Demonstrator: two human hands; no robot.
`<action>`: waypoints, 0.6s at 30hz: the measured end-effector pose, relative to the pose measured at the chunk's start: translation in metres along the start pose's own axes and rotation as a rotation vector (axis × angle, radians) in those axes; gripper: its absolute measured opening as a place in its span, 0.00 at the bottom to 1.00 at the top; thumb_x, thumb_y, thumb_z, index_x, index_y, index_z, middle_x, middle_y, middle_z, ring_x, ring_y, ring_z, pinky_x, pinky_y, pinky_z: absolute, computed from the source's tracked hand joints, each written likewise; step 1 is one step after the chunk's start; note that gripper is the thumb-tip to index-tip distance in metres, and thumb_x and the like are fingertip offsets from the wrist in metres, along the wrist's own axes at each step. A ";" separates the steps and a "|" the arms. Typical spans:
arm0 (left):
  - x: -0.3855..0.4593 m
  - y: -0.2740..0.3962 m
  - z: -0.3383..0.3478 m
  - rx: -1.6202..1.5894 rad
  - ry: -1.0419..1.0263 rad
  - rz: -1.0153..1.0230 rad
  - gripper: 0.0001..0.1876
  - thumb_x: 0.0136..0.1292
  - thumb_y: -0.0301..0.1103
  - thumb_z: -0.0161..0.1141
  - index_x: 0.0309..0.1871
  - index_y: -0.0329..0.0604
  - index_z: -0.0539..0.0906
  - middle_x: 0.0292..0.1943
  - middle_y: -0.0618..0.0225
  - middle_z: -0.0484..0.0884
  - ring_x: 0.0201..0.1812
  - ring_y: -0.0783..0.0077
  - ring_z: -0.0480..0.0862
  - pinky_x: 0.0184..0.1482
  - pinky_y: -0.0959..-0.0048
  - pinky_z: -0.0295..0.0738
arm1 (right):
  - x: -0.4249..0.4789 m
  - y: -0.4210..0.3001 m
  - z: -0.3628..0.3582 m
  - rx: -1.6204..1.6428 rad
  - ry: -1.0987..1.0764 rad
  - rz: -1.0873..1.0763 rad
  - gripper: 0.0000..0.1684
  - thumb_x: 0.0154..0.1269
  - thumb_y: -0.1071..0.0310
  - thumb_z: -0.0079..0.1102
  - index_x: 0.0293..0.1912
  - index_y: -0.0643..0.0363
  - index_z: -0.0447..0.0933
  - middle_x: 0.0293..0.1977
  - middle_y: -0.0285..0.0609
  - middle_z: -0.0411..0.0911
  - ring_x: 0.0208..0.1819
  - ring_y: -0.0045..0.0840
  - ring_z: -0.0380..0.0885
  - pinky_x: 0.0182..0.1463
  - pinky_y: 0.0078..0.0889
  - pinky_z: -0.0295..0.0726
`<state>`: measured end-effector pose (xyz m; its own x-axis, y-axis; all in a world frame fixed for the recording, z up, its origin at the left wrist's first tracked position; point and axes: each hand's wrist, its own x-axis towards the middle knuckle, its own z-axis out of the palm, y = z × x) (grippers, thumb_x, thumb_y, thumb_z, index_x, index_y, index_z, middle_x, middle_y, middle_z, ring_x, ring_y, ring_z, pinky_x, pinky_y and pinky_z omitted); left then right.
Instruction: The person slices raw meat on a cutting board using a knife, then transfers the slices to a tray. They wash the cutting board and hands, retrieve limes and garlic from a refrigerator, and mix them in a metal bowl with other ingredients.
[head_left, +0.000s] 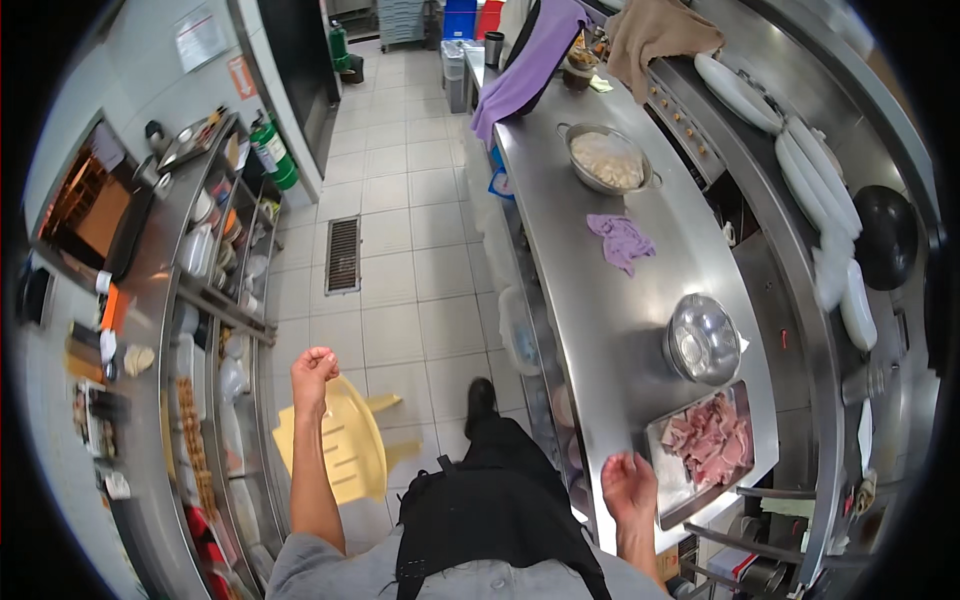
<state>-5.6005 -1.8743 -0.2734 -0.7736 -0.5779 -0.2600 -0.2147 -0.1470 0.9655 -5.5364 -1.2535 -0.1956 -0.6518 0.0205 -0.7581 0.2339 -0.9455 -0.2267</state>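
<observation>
My left hand (314, 373) is raised over a yellow plastic stool (349, 442) on the left, its fingers curled, with no object visible in it. My right hand (628, 484) is at the near edge of the steel counter (600, 315), fingers partly bent and nothing seen in them. Just right of it lies a metal tray (671, 487) of raw sliced meat (709, 442). Beyond the tray stands a perforated steel colander (703, 337). Farther along are a crumpled purple cloth (621, 241) and a two-handled colander (574, 161) filled with pale food pieces (609, 159).
A tiled floor (390, 262) with a drain grate (343, 255) runs between the counter and steel shelving (225, 319) on the left. A green cylinder (274, 154) hangs by the wall. White oval platters (814, 180) and a black wok (885, 236) line the right side.
</observation>
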 end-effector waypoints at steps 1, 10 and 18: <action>0.036 0.000 0.014 0.006 0.012 0.022 0.06 0.71 0.27 0.70 0.47 0.39 0.84 0.35 0.70 0.86 0.32 0.79 0.83 0.37 0.78 0.79 | 0.021 0.008 0.044 -0.123 -0.082 -0.008 0.11 0.73 0.65 0.67 0.45 0.63 0.81 0.39 0.46 0.84 0.45 0.38 0.85 0.54 0.39 0.89; 0.235 0.057 0.121 0.085 0.032 -0.143 0.14 0.77 0.43 0.67 0.53 0.41 0.86 0.40 0.74 0.86 0.38 0.80 0.82 0.39 0.78 0.77 | 0.374 -0.040 0.270 -1.395 0.050 -1.139 0.20 0.76 0.68 0.61 0.63 0.63 0.73 0.55 0.49 0.79 0.56 0.42 0.80 0.58 0.50 0.81; 0.452 0.057 0.212 0.137 -0.379 -0.201 0.18 0.78 0.40 0.65 0.64 0.42 0.85 0.47 0.72 0.88 0.44 0.80 0.84 0.45 0.77 0.80 | 0.508 0.048 0.429 -1.950 -0.125 -1.290 0.16 0.70 0.78 0.55 0.57 0.66 0.78 0.53 0.61 0.78 0.61 0.55 0.76 0.67 0.54 0.75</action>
<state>-6.0885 -1.9735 -0.3382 -0.8669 -0.2101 -0.4520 -0.4400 -0.1034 0.8920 -6.1655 -1.4279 -0.3289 -0.9770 0.0466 0.2082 -0.0738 0.8416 -0.5350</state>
